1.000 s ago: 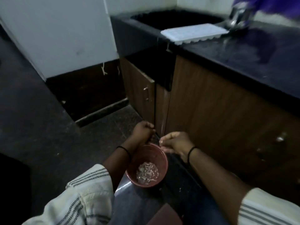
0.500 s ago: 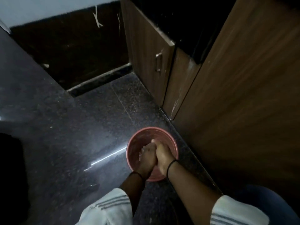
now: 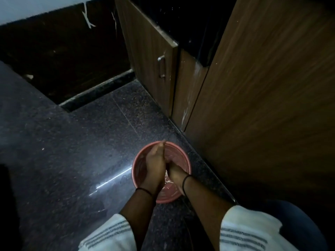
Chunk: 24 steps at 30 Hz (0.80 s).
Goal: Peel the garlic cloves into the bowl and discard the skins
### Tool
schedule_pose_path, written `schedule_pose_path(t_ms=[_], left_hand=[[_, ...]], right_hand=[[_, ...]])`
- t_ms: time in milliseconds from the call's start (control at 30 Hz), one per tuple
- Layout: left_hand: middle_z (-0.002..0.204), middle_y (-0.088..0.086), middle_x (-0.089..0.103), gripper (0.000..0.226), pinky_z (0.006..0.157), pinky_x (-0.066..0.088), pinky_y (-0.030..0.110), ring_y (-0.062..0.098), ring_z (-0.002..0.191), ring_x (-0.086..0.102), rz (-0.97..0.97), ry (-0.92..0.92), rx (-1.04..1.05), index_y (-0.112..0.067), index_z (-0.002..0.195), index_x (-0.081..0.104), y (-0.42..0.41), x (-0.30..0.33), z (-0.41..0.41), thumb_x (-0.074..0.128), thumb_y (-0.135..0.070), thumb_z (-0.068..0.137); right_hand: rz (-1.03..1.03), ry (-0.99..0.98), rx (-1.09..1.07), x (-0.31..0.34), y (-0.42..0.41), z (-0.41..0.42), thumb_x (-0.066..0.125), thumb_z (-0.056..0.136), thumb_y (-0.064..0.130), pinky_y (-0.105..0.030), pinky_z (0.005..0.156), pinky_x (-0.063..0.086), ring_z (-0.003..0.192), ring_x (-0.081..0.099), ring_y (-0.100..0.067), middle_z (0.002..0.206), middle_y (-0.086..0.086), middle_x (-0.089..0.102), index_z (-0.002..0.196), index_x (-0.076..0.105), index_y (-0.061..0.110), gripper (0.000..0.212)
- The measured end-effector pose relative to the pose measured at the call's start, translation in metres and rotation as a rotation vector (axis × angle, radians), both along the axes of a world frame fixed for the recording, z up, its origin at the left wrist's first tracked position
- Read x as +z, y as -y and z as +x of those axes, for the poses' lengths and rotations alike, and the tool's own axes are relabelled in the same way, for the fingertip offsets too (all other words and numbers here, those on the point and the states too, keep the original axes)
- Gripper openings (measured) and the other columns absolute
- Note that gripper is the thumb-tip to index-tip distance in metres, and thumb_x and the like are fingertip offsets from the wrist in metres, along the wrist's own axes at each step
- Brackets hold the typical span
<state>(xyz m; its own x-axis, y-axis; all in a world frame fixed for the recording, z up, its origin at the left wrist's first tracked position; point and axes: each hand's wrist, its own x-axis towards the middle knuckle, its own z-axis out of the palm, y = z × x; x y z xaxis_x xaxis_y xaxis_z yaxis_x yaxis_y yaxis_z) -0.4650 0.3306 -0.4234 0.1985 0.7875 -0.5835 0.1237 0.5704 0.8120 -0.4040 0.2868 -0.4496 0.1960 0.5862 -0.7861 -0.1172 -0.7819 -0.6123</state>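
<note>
Both hands, left hand [image 3: 154,164] and right hand [image 3: 175,171], reach into the pink bowl [image 3: 183,154] of pale skins [image 3: 167,182]; finger state unclear.

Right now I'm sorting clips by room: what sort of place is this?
Probably a home kitchen, at floor level: wooden cabinet doors, a polished dark stone floor, and both hands working over a pink bowl.

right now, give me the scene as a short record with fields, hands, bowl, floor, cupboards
setting: dim kitchen floor beside wooden cupboards
bowl: pink bowl on the dark speckled floor, close to the cupboard base
left hand: left hand over the bowl, fingers fairly straight, pressed against the other hand
right hand: right hand low in the bowl, its grip hidden
contents: pale bits near the right wrist, too blurred to name
cupboard: door with metal handle
</note>
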Motion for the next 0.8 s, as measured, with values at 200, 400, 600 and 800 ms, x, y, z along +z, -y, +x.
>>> schedule_pose_path(t_ms=[200, 400, 600, 800], left_hand=[[0.127, 0.002, 0.067, 0.020, 0.100, 0.042, 0.026, 0.012, 0.117, 0.060, 0.209, -0.216, -0.405, -0.040, 0.112, 0.062, 0.021, -0.017, -0.010, 0.045, -0.040, 0.102], [0.134, 0.006, 0.061, 0.036, 0.091, 0.048, 0.031, 0.025, 0.124, 0.058, 0.083, -0.130, -0.378, -0.012, 0.134, 0.059, 0.004, 0.022, 0.012, 0.044, -0.030, 0.106], [0.126, 0.003, 0.066, 0.031, 0.092, 0.049, 0.018, 0.023, 0.122, 0.061, 0.334, -0.213, -0.570, -0.019, 0.130, 0.060, 0.011, 0.013, 0.003, 0.043, -0.029, 0.106], [0.127, 0.010, 0.064, 0.043, 0.105, 0.040, 0.036, 0.029, 0.128, 0.053, 0.431, -0.284, -0.470, -0.008, 0.131, 0.059, 0.022, 0.037, 0.012, 0.041, -0.038, 0.106]], right_hand=[[0.063, -0.320, -0.510, 0.019, -0.007, 0.008, 0.040, 0.106, 0.039, -0.042, 0.110, 0.045, 0.120, 0.061, -0.027, 0.128, -0.015, 0.066, 0.132, 0.062, 0.005, 0.047], [0.035, -0.204, -0.433, 0.041, -0.002, 0.015, 0.034, 0.104, 0.053, -0.031, 0.080, 0.049, 0.093, 0.059, -0.018, 0.109, -0.004, 0.065, 0.116, 0.061, 0.024, 0.042], [0.143, -0.197, -0.522, 0.052, -0.009, 0.022, 0.051, 0.088, 0.066, -0.045, 0.101, 0.050, 0.109, 0.066, -0.029, 0.117, -0.006, 0.068, 0.124, 0.065, 0.024, 0.057], [0.173, -0.134, -0.309, 0.062, 0.002, 0.014, 0.028, 0.110, 0.033, -0.036, 0.110, 0.037, 0.121, 0.053, -0.027, 0.136, -0.016, 0.056, 0.141, 0.049, 0.005, 0.047]])
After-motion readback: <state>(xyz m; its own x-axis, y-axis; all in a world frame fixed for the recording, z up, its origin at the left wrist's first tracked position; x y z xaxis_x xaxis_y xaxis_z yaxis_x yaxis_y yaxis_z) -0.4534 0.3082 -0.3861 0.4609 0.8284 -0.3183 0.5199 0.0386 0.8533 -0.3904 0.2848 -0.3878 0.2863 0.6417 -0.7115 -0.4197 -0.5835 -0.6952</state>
